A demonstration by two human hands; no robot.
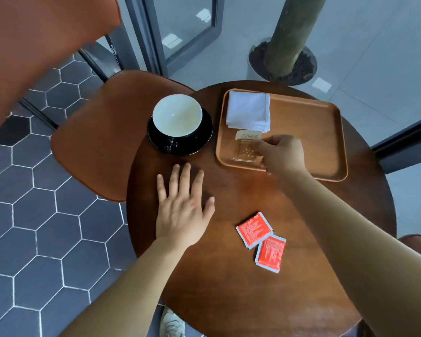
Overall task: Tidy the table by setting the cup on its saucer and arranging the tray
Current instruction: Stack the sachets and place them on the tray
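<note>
Head view: round table [229, 276] with the cup [177, 116] sitting upright on its black saucer [199, 142] at the far left. Right of it lies the tray [321, 142], a folded white napkin [248, 110] in its far left corner. Right hand [281, 153] reaches over the tray's near left part, fingers curled and pinching a clear packet [247, 149] that lies just near the napkin. Left hand [182, 210] rests flat on the table near the saucer, fingers spread. Two red sachets [261, 242], touching, lie on the table nearer the person.
</note>
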